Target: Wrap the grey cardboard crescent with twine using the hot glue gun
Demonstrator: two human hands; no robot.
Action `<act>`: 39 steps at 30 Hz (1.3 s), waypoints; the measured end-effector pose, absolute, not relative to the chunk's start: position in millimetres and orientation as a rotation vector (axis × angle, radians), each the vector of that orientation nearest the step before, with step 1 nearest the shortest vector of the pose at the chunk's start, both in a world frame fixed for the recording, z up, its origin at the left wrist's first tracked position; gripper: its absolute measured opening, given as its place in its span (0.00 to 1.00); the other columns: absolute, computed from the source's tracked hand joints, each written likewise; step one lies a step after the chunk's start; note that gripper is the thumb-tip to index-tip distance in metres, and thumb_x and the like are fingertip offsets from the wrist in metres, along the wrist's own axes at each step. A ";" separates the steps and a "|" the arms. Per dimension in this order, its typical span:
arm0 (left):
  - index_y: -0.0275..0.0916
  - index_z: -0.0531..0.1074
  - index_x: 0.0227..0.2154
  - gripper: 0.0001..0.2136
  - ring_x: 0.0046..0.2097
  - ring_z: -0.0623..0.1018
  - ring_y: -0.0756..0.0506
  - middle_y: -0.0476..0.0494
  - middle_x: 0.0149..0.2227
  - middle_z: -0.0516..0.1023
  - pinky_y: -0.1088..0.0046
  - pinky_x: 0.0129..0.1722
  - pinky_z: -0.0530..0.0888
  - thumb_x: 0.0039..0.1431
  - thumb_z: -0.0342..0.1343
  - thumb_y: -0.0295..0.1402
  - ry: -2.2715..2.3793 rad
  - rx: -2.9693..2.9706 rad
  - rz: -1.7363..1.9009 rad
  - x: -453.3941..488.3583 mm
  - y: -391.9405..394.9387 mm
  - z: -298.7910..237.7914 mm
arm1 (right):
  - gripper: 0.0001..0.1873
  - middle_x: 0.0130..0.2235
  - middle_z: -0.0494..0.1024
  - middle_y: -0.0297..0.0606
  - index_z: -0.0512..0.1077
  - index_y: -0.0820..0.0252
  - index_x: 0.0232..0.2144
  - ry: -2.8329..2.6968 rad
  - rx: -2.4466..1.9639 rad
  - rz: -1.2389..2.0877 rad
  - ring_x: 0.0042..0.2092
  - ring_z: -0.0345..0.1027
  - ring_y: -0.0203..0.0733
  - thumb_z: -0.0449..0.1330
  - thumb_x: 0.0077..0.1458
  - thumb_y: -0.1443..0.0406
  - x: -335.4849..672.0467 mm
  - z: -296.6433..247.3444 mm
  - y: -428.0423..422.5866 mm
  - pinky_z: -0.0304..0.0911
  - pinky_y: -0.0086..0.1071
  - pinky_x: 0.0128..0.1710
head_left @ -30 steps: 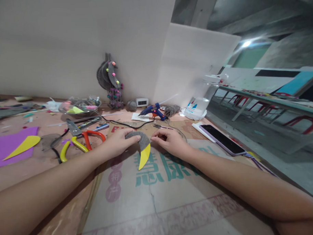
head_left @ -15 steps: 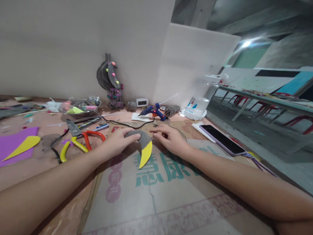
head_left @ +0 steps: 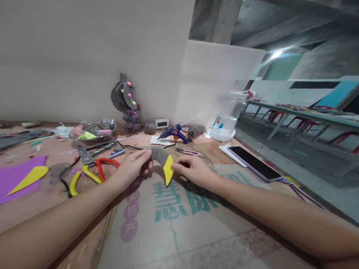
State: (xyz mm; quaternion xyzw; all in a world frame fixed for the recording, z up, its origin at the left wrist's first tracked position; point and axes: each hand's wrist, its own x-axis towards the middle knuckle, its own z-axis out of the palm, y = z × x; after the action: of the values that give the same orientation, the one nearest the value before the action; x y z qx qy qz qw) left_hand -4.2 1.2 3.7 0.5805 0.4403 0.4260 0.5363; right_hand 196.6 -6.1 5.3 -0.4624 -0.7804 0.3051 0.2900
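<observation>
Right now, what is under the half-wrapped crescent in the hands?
A printed cardboard sheet lies under the crescent, held by the left hand and right hand. The hands cover the cardboard just beneath them.

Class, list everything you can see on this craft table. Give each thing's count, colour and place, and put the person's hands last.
crescent: one, yellow, upper part wound in grey twine, held between both hands
glue gun: one, blue, behind the crescent
phone: one, dark screen, right of the hands
yellow pliers: one, left of the left hand
orange pliers: one, beside the yellow pliers
foam sheet: one, purple, far left
bowl: one, holds coloured scraps, back left
clock: one, white, by the wall
jar: one, clear, back right
cardboard: one, green print, under the hands
left hand: grips the grey end
right hand: pinches the yellow tip
</observation>
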 end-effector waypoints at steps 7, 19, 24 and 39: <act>0.36 0.67 0.31 0.14 0.21 0.68 0.54 0.52 0.24 0.70 0.80 0.21 0.64 0.52 0.52 0.43 1.026 1.474 1.067 -5.7 8.4 -4.0 | 0.13 0.21 0.67 0.30 0.68 0.61 0.25 -2.035 -1.242 0.836 0.22 0.57 0.31 0.52 0.54 0.58 195.8 4.8 -4.0 0.52 0.25 0.22; 0.34 0.66 0.24 0.17 0.22 0.70 0.53 0.48 0.21 0.71 0.79 0.22 0.65 0.56 0.47 0.45 0.996 1.562 1.033 -5.5 13.9 -13.4 | 0.14 0.22 0.68 0.32 0.69 0.62 0.26 -2.030 -1.234 0.762 0.23 0.59 0.31 0.50 0.55 0.59 196.5 3.0 -1.8 0.53 0.25 0.23; 0.34 0.67 0.21 0.20 0.20 0.70 0.53 0.47 0.19 0.71 0.79 0.21 0.64 0.57 0.45 0.46 0.994 1.585 1.043 -5.0 17.0 -19.2 | 0.15 0.22 0.67 0.32 0.69 0.62 0.26 -2.020 -1.250 0.749 0.23 0.58 0.32 0.50 0.55 0.58 197.3 2.0 -0.7 0.52 0.24 0.22; 0.36 0.64 0.27 0.15 0.19 0.69 0.53 0.51 0.16 0.70 0.80 0.19 0.62 0.56 0.47 0.44 0.921 1.508 1.080 -2.8 16.0 -20.6 | 0.14 0.22 0.66 0.31 0.68 0.62 0.25 -2.019 -1.262 0.766 0.22 0.58 0.31 0.50 0.54 0.59 196.6 2.0 -0.6 0.52 0.24 0.21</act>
State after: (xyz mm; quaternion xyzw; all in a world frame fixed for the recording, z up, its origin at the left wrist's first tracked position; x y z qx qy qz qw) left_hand -2.8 16.0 -20.6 0.6263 0.3825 0.4485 0.5102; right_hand 196.6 -0.6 2.0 -0.4791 -0.7662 0.2905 0.3147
